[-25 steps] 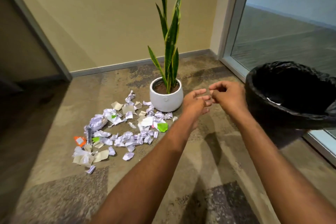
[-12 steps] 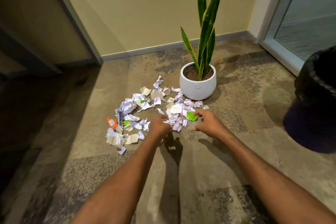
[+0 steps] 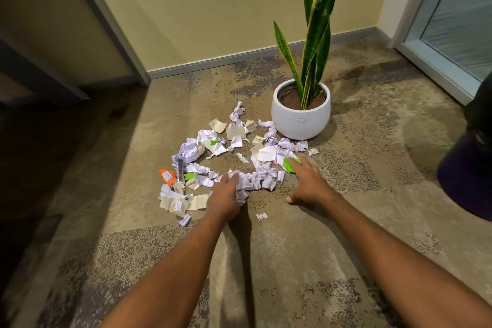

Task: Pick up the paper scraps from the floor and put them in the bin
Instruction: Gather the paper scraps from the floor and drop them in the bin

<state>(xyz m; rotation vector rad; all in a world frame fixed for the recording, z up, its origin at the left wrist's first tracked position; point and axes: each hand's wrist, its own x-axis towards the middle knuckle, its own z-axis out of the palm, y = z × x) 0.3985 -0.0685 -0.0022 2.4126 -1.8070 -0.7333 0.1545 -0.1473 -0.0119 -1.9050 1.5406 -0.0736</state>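
Paper scraps (image 3: 266, 153) are all still on the floor (image 3: 266, 261) by the plant pot (image 3: 300, 117), with the bin (image 3: 476, 168) off to my right. My right hand (image 3: 306, 184) is flat on the green scrap (image 3: 288, 164), I'd guess to sweep stuff inward. My left hand (image 3: 225, 200) is shoved into the white bits, can't tell if it's gripping. A second ago both hands were up by the bin.

Crumpled white paper scraps (image 3: 217, 148) lie scattered left of dark bin (image 3: 471, 176).
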